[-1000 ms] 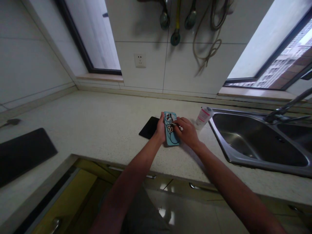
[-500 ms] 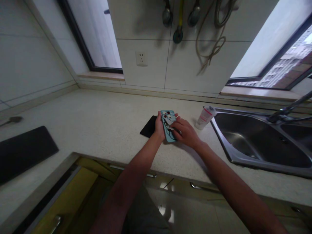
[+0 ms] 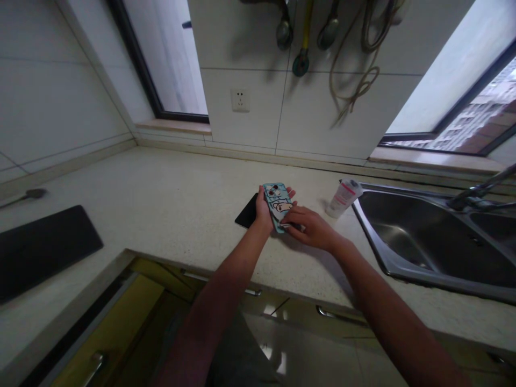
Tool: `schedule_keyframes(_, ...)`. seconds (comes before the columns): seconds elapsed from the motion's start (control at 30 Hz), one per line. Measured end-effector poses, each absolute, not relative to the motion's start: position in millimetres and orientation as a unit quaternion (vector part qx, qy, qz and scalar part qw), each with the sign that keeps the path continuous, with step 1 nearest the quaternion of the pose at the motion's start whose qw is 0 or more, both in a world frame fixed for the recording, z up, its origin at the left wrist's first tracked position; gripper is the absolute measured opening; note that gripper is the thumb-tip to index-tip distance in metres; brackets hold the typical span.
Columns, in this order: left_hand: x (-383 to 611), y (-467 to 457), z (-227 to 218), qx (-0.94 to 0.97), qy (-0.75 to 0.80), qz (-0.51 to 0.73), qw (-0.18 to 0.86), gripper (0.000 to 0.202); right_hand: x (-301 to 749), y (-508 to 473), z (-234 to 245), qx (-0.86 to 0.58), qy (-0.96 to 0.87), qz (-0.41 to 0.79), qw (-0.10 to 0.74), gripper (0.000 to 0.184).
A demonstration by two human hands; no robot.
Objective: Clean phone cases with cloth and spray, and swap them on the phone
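A phone in a light blue cartoon case (image 3: 278, 207) is held just above the pale countertop (image 3: 169, 209). My left hand (image 3: 263, 213) grips its left edge, thumb along the side and fingertips showing past the top right corner. My right hand (image 3: 308, 228) pinches the case's lower end with curled fingers. A flat black rectangular object (image 3: 247, 212) lies on the counter directly left of the left hand, partly hidden behind it.
A small white bottle with a pink label (image 3: 342, 196) stands tilted beside the steel sink (image 3: 423, 236) at the right. A large black slab (image 3: 40, 248) lies at the left. Ladles and a cord (image 3: 355, 70) hang on the tiled wall. Yellow cabinet fronts (image 3: 133, 301) run below.
My right hand has slid from the top of the case down to its lower end, uncovering the cartoon picture. The phone has tilted slightly.
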State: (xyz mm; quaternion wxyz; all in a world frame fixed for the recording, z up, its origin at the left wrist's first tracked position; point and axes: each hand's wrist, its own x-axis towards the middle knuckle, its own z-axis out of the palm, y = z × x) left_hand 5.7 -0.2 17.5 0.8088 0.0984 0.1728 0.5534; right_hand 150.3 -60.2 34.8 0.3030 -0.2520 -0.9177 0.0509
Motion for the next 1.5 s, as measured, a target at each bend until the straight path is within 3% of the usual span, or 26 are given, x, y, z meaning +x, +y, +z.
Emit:
schedule_keyframes(0.2, 8.5, 0.4, 14.2, 0.115, 0.184, 0.557, 0.802, 0.066, 164.5, -50.4, 28.2, -0.375, -0.875, 0.049, 0.301, 0.015)
schedule_keyframes(0.53, 7.3, 1.8, 12.3, 0.133, 0.190, 0.525, 0.819, 0.069, 133.3, -67.6, 22.6, -0.247, -0.919, 0.062, 0.302, 0.019)
schedule_keyframes(0.8, 20.8, -8.5, 18.6, 0.141, 0.188, 0.454, 0.860, 0.056, 157.4, -40.9, 9.9, -0.441, -0.787, 0.033, 0.429, 0.016)
schedule_keyframes(1.17, 26.9, -22.8, 19.5, 0.180, 0.168, 0.391, 0.887, 0.052, 169.1, -28.8, 13.2, -0.527, -0.652, -0.021, 0.544, 0.015)
schedule_keyframes(1.5, 28.1, -22.5, 21.3, 0.151, 0.212, 0.416, 0.871, 0.045, 151.1, -45.4, 24.2, -0.447, -0.741, -0.007, 0.501, 0.022)
